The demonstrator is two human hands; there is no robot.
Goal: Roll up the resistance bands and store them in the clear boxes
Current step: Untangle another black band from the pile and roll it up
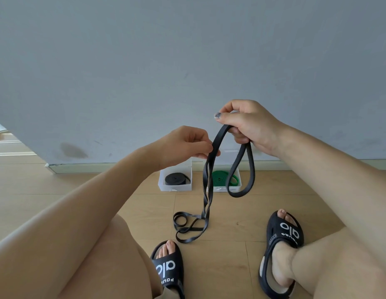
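Note:
A long black resistance band [209, 180] hangs from both hands, its lower end lying in loose twisted loops on the floor. My right hand [250, 128] grips its top, with a loop drooping below the fist. My left hand [187, 144] pinches the hanging strands a little lower and to the left. Behind, two clear boxes stand by the wall: the left box [162, 185] holds a rolled black band [177, 179], the right box [236, 188] holds a rolled green band [220, 180], partly hidden by the hanging band.
A grey wall [187, 61] with a pale baseboard rises just behind the boxes. The floor [231, 212] is light wood. My feet in black slides [283, 244] rest either side of the band's loose end, knees bent at the frame's lower corners.

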